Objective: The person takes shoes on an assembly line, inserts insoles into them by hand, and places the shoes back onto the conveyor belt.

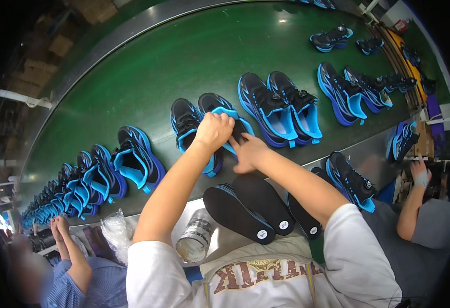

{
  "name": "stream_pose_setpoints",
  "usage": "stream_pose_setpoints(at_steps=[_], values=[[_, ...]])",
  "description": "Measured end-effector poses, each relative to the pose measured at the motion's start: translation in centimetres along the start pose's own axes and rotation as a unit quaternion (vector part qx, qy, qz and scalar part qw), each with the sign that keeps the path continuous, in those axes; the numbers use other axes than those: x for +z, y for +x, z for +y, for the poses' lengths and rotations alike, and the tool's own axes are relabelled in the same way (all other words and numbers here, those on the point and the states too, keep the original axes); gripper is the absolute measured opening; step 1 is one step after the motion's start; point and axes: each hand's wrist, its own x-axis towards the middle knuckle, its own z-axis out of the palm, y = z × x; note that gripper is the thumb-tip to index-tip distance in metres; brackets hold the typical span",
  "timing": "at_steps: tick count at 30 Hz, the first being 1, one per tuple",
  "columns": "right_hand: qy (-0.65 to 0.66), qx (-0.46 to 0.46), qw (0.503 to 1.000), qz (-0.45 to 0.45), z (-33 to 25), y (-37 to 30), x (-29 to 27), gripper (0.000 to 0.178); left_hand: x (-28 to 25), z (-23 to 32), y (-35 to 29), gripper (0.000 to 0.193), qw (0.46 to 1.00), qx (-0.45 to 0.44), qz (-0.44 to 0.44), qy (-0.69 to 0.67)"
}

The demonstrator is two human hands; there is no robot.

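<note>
A black sneaker (212, 101) with a bright blue lining lies on the green belt, toe pointing away, beside its mate (182, 114). My left hand (215, 130) is closed over its opening, gripping the upper near the tongue. At the heel end, my right hand (251, 153) has its fingers partly spread around the collar, a fingertip reaching the opening. The inside of this sneaker is mostly hidden by my hands. Just below, two black insoles (241, 218) with round white stickers overlap at the bench edge, and another insole (303, 218) lies to their right.
Sneaker pairs (276, 110) line the green belt (148, 66) on both sides. A tape-wrapped container (195, 240) and clear plastic wrap (117, 231) sit near my left arm. A co-worker's hands (61, 226) are at left; another co-worker's hand (421, 173) is at right beside a sneaker (350, 177).
</note>
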Motion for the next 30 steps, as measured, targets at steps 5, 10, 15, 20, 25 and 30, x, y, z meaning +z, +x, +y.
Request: stream_pose_setpoints(at_steps=[5, 10, 15, 20, 25, 30], values=[[0.152, -0.055, 0.882, 0.442, 0.1, -5.2, 3.0, 0.019, -0.6, 0.3, -1.4, 0.008, 1.0, -0.003, 0.0, -0.015], [0.344, 0.023, 0.821, 0.455, -1.1, -7.8, 9.8, 0.024, -4.9, 3.0, -3.0, 0.009, 0.995, 0.019, 0.071, -0.074], [0.349, 0.014, 0.802, 0.484, -1.7, -6.9, 9.0, 0.024, -4.6, 1.7, -3.6, 0.008, 0.959, -0.122, 0.023, -0.257], [0.257, 0.036, 0.83, 0.494, -2.3, -6.7, 5.1, 0.035, -4.6, -2.7, -2.5, 0.012, 0.628, -0.363, 0.186, -0.663], [0.169, 0.001, 0.923, 0.345, -6.4, -13.3, 8.5, 0.048, -7.7, -4.5, -3.3, 0.016, 0.31, -0.365, 0.26, -0.839], [0.161, 0.03, 0.959, 0.234, -7.8, -16.4, 12.6, 0.047, -8.8, -0.3, 1.9, 0.03, 0.504, -0.432, 0.174, -0.728]])
